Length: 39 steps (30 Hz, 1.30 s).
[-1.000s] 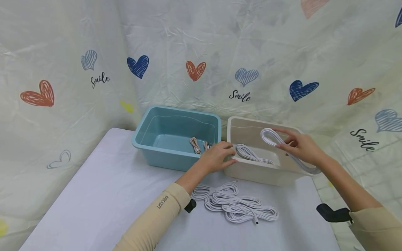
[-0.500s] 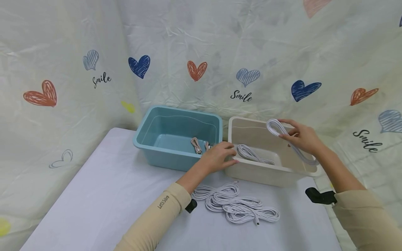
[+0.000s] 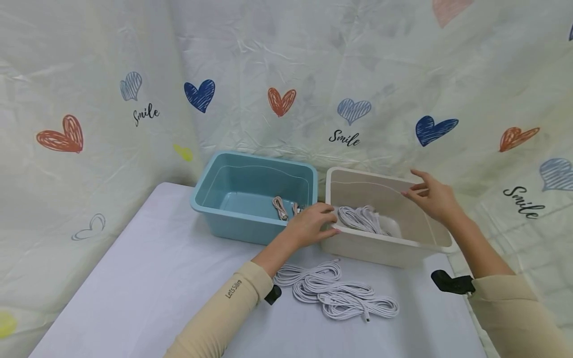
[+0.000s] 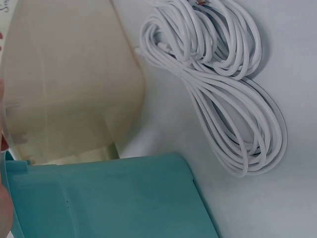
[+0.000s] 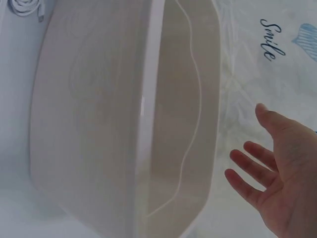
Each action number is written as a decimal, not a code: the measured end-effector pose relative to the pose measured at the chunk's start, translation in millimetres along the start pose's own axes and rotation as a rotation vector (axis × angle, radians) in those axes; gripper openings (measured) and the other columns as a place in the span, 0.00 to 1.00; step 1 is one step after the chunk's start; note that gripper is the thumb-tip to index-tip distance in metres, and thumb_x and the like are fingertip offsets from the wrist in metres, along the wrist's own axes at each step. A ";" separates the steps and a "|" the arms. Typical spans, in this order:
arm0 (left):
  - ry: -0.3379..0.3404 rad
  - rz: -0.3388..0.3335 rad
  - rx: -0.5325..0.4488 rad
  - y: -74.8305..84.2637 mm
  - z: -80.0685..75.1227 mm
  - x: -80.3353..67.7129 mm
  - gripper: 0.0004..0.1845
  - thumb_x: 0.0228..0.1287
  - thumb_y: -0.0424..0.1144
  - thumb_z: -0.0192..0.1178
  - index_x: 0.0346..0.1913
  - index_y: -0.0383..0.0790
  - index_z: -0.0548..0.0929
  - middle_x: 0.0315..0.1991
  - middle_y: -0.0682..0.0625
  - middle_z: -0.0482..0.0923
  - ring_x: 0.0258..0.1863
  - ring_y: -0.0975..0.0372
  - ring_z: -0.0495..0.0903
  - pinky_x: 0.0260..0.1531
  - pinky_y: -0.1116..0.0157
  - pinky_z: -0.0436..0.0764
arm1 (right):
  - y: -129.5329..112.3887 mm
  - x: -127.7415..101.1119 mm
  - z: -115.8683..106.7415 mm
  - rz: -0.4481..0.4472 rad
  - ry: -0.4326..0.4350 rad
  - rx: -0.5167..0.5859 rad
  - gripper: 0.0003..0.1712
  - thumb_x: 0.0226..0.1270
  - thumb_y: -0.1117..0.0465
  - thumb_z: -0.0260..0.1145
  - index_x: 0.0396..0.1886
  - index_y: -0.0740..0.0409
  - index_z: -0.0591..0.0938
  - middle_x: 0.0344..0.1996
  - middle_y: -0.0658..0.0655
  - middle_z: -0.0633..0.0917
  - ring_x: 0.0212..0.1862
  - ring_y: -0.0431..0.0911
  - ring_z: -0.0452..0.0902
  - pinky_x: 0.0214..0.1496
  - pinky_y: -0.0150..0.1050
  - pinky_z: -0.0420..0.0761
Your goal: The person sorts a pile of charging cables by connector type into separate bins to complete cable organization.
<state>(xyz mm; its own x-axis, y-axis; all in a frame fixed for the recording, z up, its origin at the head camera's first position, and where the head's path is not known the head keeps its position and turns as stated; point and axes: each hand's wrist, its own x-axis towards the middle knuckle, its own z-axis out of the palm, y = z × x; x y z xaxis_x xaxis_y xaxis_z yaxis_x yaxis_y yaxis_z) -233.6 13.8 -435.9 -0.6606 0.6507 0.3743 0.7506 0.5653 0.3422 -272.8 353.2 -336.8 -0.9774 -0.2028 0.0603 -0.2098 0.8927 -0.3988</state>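
The right hand [image 5: 282,191] hovers open, fingers spread, at four o'clock. The beige bin [image 5: 124,124] fills the frame beside it, apart.

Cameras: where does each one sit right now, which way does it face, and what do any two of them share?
Head: worn on the head, looking forward and down at the blue bin, beige bin and loose cables on the table; both forearms, left hand and right hand show.
Left wrist: at the left wrist, facing both bins' outer walls and the loose cables; only a sliver of skin at the left edge.
Right wrist: at the right wrist, along the beige bin; the right hand shows, fingers spread, holding nothing.
Shared: all three see the beige bin.
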 end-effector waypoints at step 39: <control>0.003 -0.018 -0.030 2.6 0.1 -0.1 0.15 0.73 0.47 0.70 0.52 0.41 0.89 0.63 0.42 0.81 0.66 0.52 0.79 0.68 0.59 0.78 | -47.2 -108.9 115.7 -0.450 0.427 0.130 0.31 0.49 0.77 0.80 0.56 0.65 0.84 0.37 0.57 0.89 0.37 0.51 0.85 0.48 0.19 0.77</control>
<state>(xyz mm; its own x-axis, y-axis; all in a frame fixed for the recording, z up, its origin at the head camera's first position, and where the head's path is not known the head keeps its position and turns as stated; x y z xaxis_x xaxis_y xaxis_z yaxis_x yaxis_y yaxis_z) -231.6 15.2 -435.1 -0.6739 0.6393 0.3704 0.7382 0.5613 0.3742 -153.3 286.6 -430.5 -0.7244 -0.3447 0.5970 -0.6240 0.6959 -0.3553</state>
